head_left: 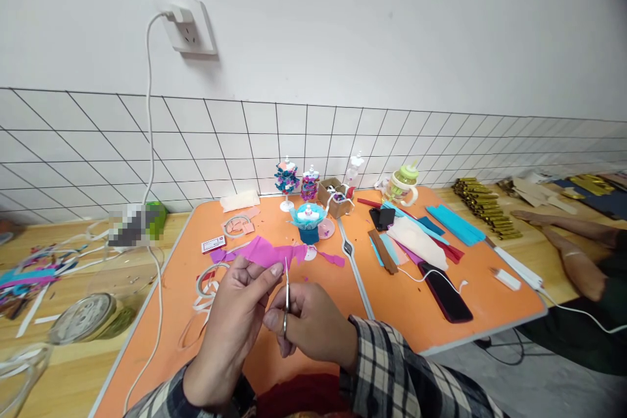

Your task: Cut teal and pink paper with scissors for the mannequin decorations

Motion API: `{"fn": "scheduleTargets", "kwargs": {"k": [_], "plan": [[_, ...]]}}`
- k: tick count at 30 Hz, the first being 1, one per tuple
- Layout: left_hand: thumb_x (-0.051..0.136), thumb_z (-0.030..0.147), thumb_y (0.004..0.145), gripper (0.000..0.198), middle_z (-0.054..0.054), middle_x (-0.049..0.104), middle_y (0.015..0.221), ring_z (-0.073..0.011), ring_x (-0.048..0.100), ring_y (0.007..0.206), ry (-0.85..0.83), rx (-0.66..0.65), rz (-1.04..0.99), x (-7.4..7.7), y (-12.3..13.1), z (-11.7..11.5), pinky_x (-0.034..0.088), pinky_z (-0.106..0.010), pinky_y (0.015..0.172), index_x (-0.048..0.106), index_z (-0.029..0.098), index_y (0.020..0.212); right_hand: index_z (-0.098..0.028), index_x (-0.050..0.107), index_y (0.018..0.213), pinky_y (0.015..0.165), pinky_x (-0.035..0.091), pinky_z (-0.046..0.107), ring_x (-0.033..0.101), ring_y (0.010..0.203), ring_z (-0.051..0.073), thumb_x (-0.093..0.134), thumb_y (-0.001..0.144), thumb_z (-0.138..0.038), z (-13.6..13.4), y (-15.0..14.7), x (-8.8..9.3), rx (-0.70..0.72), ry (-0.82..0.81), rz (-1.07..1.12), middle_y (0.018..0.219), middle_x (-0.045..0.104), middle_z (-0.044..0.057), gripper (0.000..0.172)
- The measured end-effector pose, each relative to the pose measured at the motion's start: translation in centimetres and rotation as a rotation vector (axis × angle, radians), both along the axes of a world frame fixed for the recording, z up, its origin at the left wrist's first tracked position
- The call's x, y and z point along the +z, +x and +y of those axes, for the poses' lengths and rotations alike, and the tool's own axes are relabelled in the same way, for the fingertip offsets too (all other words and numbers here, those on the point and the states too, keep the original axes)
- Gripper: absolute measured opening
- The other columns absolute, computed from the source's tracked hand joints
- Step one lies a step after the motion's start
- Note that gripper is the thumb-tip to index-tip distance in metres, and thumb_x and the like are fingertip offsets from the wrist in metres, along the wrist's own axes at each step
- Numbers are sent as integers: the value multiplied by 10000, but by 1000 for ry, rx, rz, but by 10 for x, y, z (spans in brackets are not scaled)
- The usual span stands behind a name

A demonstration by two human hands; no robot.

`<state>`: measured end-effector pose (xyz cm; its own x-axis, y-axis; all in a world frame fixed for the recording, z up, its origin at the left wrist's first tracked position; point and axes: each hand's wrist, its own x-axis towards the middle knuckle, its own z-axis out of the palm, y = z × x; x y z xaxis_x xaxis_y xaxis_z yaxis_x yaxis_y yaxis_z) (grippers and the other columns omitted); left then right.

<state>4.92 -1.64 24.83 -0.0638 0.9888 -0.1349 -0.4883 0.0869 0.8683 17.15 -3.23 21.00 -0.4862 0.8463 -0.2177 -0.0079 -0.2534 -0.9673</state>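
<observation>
My left hand (235,320) is closed on a strip of magenta crepe paper (267,252), pinching its near edge above the orange table (161,333). My right hand (313,323) is closed on small metal scissors (287,297), blades pointing up into the paper's edge. Both wrists wear plaid sleeves. A loose magenta scrap (333,258) lies just beyond the paper.
Small decorated ornaments (287,179), a teal paper cup piece (308,219), a cardboard box (334,196), a green-lidded cup (402,184), teal paper sheets (453,222) and a dark phone (445,290) lie farther back. Glass jars (81,320) stand left. Another person's arm (573,255) rests at right.
</observation>
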Motion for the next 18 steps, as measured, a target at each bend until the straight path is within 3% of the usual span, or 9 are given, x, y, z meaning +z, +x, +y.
{"fn": "scheduleTargets", "kwargs": {"k": [4, 9, 15, 18], "plan": [[979, 241, 573, 428, 94, 593, 533, -58, 500, 449, -10, 18, -1, -1, 0, 0, 434, -148, 435, 564, 194, 664, -181, 556, 784, 434, 397, 194, 502, 409, 91, 702, 856, -352, 0, 0, -2, 11, 3, -6, 483, 551, -63, 236], [958, 243, 607, 391, 103, 574, 546, -53, 483, 431, -12, -8, 15, -1, 0, 0, 435, -154, 430, 583, 193, 705, -174, 566, 783, 503, 455, 211, 550, 473, 97, 766, 804, -426, -1, 2, 0, -4, 44, 1, 541, 592, -45, 322], [968, 241, 601, 464, 116, 526, 516, -49, 462, 426, -8, -14, -10, -1, -1, -1, 413, -146, 407, 506, 201, 640, -178, 558, 769, 498, 445, 225, 541, 461, 104, 790, 767, -549, -1, 2, 0, -6, 40, 19, 530, 577, -46, 438], [970, 247, 601, 438, 108, 558, 540, -50, 477, 443, -16, -8, 1, 0, 0, -1, 434, -146, 432, 540, 195, 663, -176, 560, 772, 502, 448, 228, 544, 471, 107, 788, 765, -563, -1, 2, 0, -5, 55, 19, 536, 576, -40, 449]]}}
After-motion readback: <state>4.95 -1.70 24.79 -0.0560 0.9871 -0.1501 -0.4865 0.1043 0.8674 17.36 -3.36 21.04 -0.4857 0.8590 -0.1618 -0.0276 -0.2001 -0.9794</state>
